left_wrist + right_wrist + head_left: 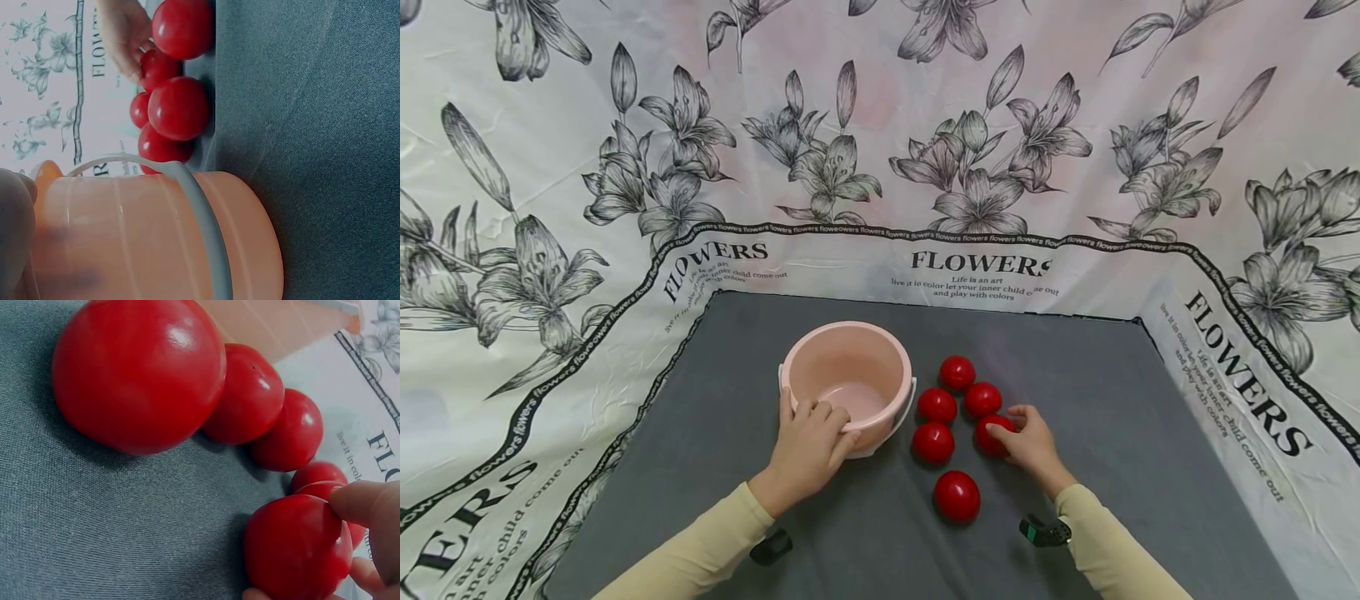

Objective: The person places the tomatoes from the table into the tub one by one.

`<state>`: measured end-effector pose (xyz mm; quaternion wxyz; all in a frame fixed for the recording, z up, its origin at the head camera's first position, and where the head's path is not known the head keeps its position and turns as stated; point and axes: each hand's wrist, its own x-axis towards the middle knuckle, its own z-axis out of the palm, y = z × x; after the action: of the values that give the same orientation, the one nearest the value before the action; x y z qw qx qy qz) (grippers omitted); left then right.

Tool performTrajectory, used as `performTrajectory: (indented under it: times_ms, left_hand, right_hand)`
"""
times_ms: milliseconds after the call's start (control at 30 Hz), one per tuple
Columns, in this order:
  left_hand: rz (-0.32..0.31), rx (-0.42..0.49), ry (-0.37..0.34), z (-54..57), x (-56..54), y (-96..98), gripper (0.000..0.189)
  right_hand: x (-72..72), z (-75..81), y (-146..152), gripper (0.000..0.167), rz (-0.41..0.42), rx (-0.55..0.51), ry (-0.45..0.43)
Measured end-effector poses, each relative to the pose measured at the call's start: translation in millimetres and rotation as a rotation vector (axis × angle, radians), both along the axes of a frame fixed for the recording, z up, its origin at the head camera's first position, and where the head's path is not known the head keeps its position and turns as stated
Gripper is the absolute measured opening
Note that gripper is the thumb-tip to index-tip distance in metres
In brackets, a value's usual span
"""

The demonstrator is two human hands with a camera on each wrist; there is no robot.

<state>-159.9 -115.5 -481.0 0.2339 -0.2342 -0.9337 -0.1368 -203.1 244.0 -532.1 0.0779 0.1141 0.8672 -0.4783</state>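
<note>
My left hand (808, 446) grips the near rim of a pale pink bucket (848, 342), fingers over the edge and thumb on the outside. The bucket stands upright, with nothing visible inside; its white handle (203, 219) hangs down along the side. To the right of it, my right hand (1032, 446) holds a glossy red tomato (297, 547) between thumb and fingers, low over the cloth. Whether that tomato still touches the cloth is unclear. Several more tomatoes lie close by, including a near one (957, 497) set apart and a far one (957, 372).
Dark grey cloth (865, 550) covers the table. A white flower-printed sheet (850, 267) rises behind it and along both sides. Small dark devices sit under the left wrist (771, 547) and the right wrist (1045, 531).
</note>
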Motion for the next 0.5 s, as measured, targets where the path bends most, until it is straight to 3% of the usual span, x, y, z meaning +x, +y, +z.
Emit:
performTrajectory:
  times_ms: [500]
  left_hand:
    - [0.004,0.010,0.005,-2.6,-0.5,0.9,0.021]
  right_hand:
    - [2.6,-0.6,1.8,0.048,-0.018,-0.041,0.002]
